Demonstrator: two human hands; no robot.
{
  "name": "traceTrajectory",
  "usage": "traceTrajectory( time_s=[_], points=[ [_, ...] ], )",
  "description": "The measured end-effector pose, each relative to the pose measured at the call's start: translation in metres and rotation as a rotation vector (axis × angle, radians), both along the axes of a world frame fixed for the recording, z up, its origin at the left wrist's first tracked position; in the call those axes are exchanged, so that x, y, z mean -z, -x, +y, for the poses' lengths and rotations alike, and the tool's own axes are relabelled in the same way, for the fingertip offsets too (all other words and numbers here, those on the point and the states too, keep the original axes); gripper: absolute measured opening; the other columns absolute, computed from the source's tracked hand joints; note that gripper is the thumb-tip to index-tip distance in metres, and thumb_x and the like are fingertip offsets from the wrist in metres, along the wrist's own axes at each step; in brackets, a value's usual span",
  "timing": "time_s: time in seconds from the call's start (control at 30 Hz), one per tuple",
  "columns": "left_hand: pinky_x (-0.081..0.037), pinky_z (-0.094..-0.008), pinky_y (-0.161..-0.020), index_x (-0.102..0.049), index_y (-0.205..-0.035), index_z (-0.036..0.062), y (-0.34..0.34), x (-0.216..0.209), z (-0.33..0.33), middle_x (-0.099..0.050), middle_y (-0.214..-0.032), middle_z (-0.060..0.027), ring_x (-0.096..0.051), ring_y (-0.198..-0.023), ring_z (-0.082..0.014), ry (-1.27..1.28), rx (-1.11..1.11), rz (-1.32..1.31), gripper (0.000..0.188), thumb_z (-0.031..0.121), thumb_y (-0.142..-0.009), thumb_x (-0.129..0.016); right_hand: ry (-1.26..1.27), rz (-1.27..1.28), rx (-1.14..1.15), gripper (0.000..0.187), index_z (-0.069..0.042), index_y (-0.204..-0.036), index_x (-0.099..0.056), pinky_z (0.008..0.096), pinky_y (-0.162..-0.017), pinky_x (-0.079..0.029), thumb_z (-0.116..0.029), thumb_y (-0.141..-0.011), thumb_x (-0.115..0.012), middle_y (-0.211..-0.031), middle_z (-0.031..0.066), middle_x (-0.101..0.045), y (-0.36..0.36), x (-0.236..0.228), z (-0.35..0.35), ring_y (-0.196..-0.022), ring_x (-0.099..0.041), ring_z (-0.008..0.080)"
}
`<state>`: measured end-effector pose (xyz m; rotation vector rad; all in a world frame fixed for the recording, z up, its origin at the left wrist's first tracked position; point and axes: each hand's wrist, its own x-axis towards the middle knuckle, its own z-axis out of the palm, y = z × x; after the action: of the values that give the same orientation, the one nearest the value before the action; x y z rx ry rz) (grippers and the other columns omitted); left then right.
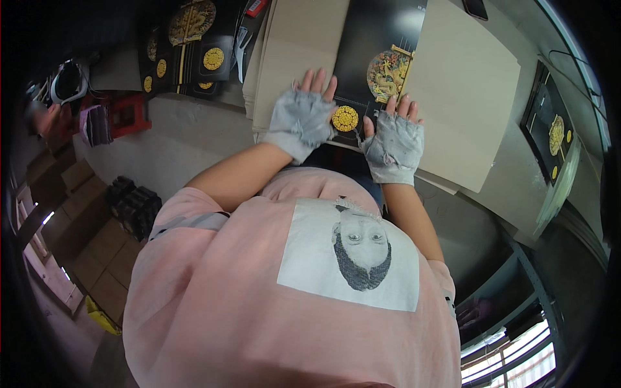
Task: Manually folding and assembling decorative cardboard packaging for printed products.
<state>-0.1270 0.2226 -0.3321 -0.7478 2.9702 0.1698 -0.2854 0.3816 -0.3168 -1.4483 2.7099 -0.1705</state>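
A black printed sheet (381, 26) with a colourful round emblem and a smaller gold medallion lies in front of me, over beige board. My left hand (301, 119), in a grey fingerless glove, lies flat at the sheet's left edge, its fingers apart and partly on the bare beige board (291, 48) there. Flat on the sheet's lower right part is my right hand (393, 142), gloved the same way, fingers spread just below the round emblem. Neither hand grips anything. More beige board (462, 97) extends to the right of the sheet.
Black and gold printed pieces (217, 42) are piled at the left, beside a white-handled tool (242, 55). More printed pieces (548, 126) lie at the far right. A dark phone (475, 8) rests at the top. A red stool (129, 111) stands on the left.
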Motion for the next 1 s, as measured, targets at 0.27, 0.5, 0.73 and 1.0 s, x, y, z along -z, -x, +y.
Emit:
traceTrajectory(
  time_s=[0.27,0.5,0.73,1.0],
  points=[
    [-0.052,-0.0449,-0.098,-0.016,-0.160,-0.0129,0.047,-0.006,-0.020,-0.068,-0.128,-0.0247,-0.067,-0.110,-0.0408,-0.367,-0.232,0.583,0.098,0.028,-0.093,-0.075,-0.034,0.034,-0.001,0.073,-0.005,-0.152,-0.050,0.0635,-0.116,-0.035,-0.052,-0.098,-0.060,-0.159,0.0253,-0.045,-0.004,-0.002,-0.001,-0.148,-0.041,0.0448],
    [-0.056,-0.0376,-0.088,-0.031,-0.160,0.0075,0.103,0.025,-0.072,-0.069,-0.111,-0.0185,-0.068,-0.102,-0.0309,-1.626,-1.118,0.795,0.097,0.082,-0.098,-0.039,0.068,0.011,0.001,0.068,-0.005,-0.151,-0.052,0.0543,-0.120,-0.035,-0.049,-0.099,-0.058,-0.157,0.0238,-0.047,0.006,0.005,0.011,-0.148,-0.043,0.0404],
    [-0.054,-0.0502,-0.092,-0.037,-0.162,0.0085,0.057,0.032,-0.092,-0.067,-0.115,-0.0261,-0.067,-0.104,-0.0415,-0.122,-0.421,0.463,0.070,0.030,-0.100,-0.061,0.057,0.030,0.804,0.063,0.004,-0.135,-0.062,0.0512,-0.115,-0.043,-0.046,-0.098,-0.063,-0.137,0.0304,-0.062,0.113,0.005,0.099,-0.136,-0.053,0.0450],
    [-0.050,-0.0486,-0.102,-0.043,-0.159,0.0114,0.064,0.011,-0.094,-0.065,-0.131,-0.0279,-0.063,-0.119,-0.0454,-0.633,-0.621,0.498,0.064,0.021,-0.099,-0.063,-0.196,-0.175,0.871,0.066,-0.001,-0.125,-0.069,0.0532,-0.104,-0.052,-0.052,-0.085,-0.077,-0.131,0.0263,-0.067,0.164,-0.015,0.107,-0.126,-0.061,0.0455]
  ],
)
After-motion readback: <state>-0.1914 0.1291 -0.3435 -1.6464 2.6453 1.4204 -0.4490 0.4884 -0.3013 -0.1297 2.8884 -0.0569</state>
